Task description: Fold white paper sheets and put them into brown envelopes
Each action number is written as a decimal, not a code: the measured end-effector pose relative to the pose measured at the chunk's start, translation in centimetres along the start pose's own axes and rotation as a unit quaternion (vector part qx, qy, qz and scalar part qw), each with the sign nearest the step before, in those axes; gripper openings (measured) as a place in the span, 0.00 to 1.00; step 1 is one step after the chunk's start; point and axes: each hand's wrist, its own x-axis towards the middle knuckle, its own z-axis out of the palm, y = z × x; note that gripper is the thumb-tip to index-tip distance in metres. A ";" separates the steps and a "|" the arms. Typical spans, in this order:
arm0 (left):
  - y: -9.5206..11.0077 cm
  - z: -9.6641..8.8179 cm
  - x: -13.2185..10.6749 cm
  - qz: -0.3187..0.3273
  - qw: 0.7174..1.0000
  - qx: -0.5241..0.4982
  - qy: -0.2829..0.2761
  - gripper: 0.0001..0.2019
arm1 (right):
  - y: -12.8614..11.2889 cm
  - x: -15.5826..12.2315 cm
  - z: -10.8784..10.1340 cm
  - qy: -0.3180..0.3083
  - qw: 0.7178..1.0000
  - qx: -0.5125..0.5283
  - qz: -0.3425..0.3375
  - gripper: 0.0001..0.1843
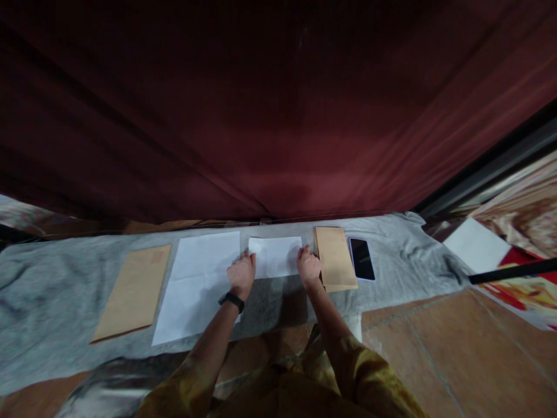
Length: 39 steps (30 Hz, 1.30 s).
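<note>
Looking down from head height at a grey cloth (52, 290) spread over a tiled floor (435, 348), with a dark red curtain (278, 116) hanging behind it.

At the far left of the cloth a brown envelope (130, 293) lies flat and thin; its contents, if any, cannot be seen. Just to its right lies a large white sheet (195, 261), opened out and faintly creased.

The left hand (241, 273), with a black wristband (232, 301), rests on the left edge of a small folded white paper (278, 255); the fingers are together and bent down onto it. Whether they pinch the edge or only press cannot be told.

This folded paper lies mid-cloth near the curtain, between the large sheet and a second envelope. It looks light, thin and limp, likely to crease or slide on the cloth; it seems best held at its two short edges, where the hands are.

The right hand (308, 267) sits on the paper's right lower corner, fingers likewise closed together and curled down; its grip is unclear.

Close against that hand lies another brown envelope (337, 255); a second edge shows beneath it, and its contents are hidden. Beside it lies a smartphone (362, 258), dark screen upward. Off the cloth at far right are a white sheet (476, 244) and a black rod (513, 271).
</note>
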 end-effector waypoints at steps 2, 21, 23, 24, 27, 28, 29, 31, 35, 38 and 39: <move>0.1 0.0 0.0 -0.001 1.000 -0.001 -0.001 0.26 | 0.0 0.0 0.0 0.001 1.000 -0.001 -0.004 0.22; 3.3 2.6 -3.3 0.236 0.967 -0.073 0.068 0.26 | 0.1 -0.3 0.3 0.012 1.000 -0.013 -0.025 0.20; 3.3 3.3 -3.3 0.223 0.970 -0.073 0.059 0.26 | 0.2 -0.3 0.4 0.011 1.000 -0.012 -0.027 0.20; 3.3 3.6 -3.3 0.215 0.972 -0.071 0.056 0.26 | 0.2 -0.3 0.4 0.011 1.000 -0.012 -0.027 0.19; 3.1 4.0 -3.3 0.208 0.974 -0.068 0.054 0.26 | 0.2 -0.3 0.4 0.013 1.000 -0.009 -0.025 0.19; 3.1 4.0 -3.3 0.209 0.974 -0.068 0.054 0.26 | 0.2 -0.3 0.4 0.014 1.000 -0.008 -0.025 0.19; 3.1 4.1 -3.3 0.209 0.974 -0.068 0.055 0.26 | 0.2 -0.3 0.3 0.012 1.000 -0.006 -0.024 0.19; 3.1 4.1 -3.4 0.211 0.974 -0.066 0.057 0.26 | 0.1 -0.4 0.2 0.007 1.000 -0.002 -0.022 0.19; 3.1 3.9 -3.6 0.218 0.972 -0.062 0.065 0.26 | 0.2 -0.8 -0.3 0.004 1.000 0.014 -0.010 0.19; 3.2 4.0 -3.6 0.220 0.971 -0.061 0.070 0.27 | -0.1 -1.4 -0.6 0.048 0.998 0.038 -0.019 0.18; 3.1 4.0 -3.6 0.220 0.971 -0.060 0.073 0.27 | -0.3 -1.7 -0.6 0.065 0.995 0.056 -0.041 0.18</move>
